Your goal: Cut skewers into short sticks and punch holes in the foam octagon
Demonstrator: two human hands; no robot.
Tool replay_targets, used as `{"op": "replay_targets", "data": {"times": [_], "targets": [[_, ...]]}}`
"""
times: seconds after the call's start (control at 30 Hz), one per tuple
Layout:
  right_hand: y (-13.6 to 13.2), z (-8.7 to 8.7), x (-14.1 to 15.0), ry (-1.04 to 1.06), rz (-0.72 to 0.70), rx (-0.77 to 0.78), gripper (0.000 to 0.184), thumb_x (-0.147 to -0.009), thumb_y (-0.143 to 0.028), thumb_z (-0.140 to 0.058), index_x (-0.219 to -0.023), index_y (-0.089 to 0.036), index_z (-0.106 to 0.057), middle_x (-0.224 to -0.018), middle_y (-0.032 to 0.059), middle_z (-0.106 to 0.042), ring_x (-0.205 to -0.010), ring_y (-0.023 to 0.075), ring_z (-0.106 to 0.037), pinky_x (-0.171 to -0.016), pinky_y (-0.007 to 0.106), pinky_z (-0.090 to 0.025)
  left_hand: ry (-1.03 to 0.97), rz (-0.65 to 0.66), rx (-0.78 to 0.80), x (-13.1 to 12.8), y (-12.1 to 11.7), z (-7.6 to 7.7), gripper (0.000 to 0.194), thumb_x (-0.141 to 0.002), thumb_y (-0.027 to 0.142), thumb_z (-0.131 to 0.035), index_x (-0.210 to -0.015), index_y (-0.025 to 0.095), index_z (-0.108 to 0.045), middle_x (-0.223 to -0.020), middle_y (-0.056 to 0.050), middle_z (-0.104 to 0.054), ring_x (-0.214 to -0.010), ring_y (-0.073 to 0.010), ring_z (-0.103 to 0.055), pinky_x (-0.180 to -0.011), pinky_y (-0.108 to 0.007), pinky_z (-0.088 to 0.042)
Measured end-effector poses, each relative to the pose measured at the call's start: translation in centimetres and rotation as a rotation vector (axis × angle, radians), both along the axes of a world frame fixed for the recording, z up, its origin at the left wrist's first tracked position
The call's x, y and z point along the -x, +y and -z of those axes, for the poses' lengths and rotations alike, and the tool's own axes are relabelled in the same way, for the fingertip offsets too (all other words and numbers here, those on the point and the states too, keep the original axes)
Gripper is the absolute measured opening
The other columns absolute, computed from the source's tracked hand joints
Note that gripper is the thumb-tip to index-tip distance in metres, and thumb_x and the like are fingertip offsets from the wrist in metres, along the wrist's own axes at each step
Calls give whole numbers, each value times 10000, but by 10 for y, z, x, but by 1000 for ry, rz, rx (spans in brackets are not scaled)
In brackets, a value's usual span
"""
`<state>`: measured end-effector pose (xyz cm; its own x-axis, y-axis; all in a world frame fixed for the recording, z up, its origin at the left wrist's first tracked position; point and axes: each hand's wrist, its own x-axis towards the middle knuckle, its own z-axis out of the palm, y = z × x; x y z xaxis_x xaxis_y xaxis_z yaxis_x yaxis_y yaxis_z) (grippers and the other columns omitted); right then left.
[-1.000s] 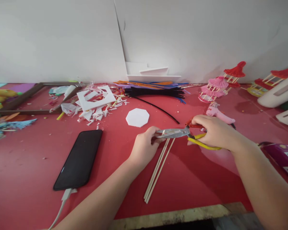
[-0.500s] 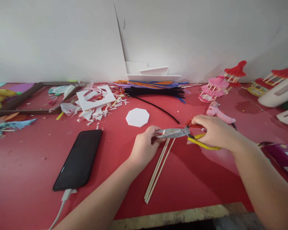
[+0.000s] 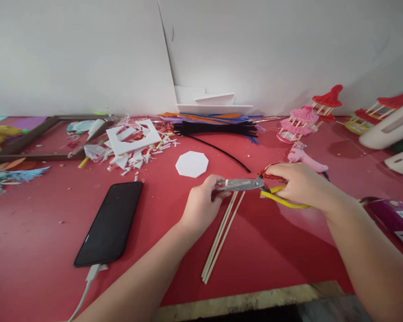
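A red table (image 3: 161,214) is spreading beneath everything, and, taking the scissors as clock centre, a brown frame (image 3: 36,157) is lying far off towards ten o'clock. A black bundle (image 3: 216,129) is sitting at eleven, and a dark phone (image 3: 109,223) is resting between eight and nine. The right hand (image 3: 297,181) is coming in from three o'clock, its fingers curling around the spread red and yellow handles of the scissors (image 3: 243,184). The left hand (image 3: 204,199) is reaching to the blade tips at nine, thumb and fingertips nearly meeting; what they are gripping is staying hidden. Pale sticks (image 3: 218,243) are slanting away towards seven, their upper ends running close below the blades. A white octagon (image 3: 192,164) is lying flat at ten. A small pale stub (image 3: 226,182) is showing against the blades near the left thumb.
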<state>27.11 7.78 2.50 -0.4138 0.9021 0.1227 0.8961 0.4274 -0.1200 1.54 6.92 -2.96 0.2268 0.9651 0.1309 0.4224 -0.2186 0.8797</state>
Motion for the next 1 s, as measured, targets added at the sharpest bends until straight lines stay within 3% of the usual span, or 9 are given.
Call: {"op": "replay_targets", "data": {"times": [0.27,0.43,0.57,0.67,0.87,1.0], "targets": [[5,3,1,44,10,20,301,-723,-482,-673,-795,-205,-582,-811,39,-671,-739,211,-618,-635,301,-406,6,3,-33,0,0,0,201,-821,183,-598,-996,244,-521,-899,-3,-730,-843,-187,-709,-734,-288,-545],[10,13,-1,265,71,5,313,-701,-477,-704,-799,-207,-577,-717,2,-603,-635,160,-543,-565,264,-382,-32,-68,-90,5,3,-10,204,-825,181,-598,-1007,241,-529,-879,1,-732,-863,-169,-707,-753,-270,-550],[13,19,-3,604,163,33,343,-682,-476,-730,-787,-211,-539,-643,-43,-448,-573,119,-431,-521,243,-360,95,-155,-160,13,7,-18,144,-819,176,-607,-951,228,-587,-856,0,-734,-815,-160,-705,-723,-252,-540],[16,25,-4,760,202,62,380,-655,-498,-751,-774,-217,-525,-654,-44,-421,-575,119,-420,-527,252,-364,206,-184,-246,18,11,-19,137,-836,186,-591,-957,223,-642,-928,-20,-735,-825,-163,-696,-724,-252,-531],[17,29,5,819,214,167,415,-622,-514,-776,-762,-218,-521,-661,-50,-419,-591,119,-410,-553,256,-367,424,-138,-299,18,17,-9,184,-883,224,-538,-954,218,-708,-955,-43,-709,-813,-186,-665,-748,-285,-519],[12,24,13,813,204,206,425,-635,-528,-767,-738,-218,-494,-656,-57,-392,-600,116,-383,-551,248,-352,459,-132,-287,15,18,-8,162,-871,240,-560,-928,205,-707,-920,-63,-710,-842,-225,-654,-781,-333,-520]]}}
